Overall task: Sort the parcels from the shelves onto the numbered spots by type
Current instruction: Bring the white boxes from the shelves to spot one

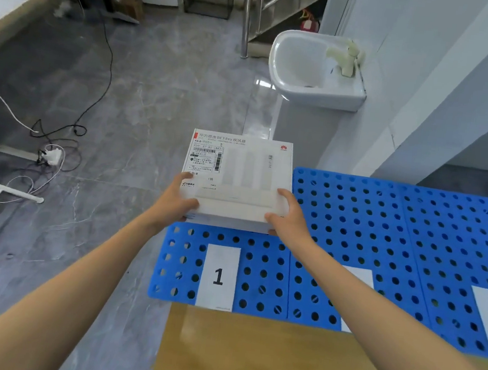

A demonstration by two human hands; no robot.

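- The left hand (pixel 180 201) and the right hand (pixel 284 214) grip a white box (pixel 238 181), one on each side.
- The box is in the middle of the frame, above the blue mat (pixel 381 228) by the paper marked 1 (pixel 218 276).

There is only the one wide-angle camera, worn on the person's head, looking forward and steeply down from close above the hands (pixel 234 210), over the near edge of the blue perforated panels (pixel 381 228), with grey floor (pixel 157 87) beyond
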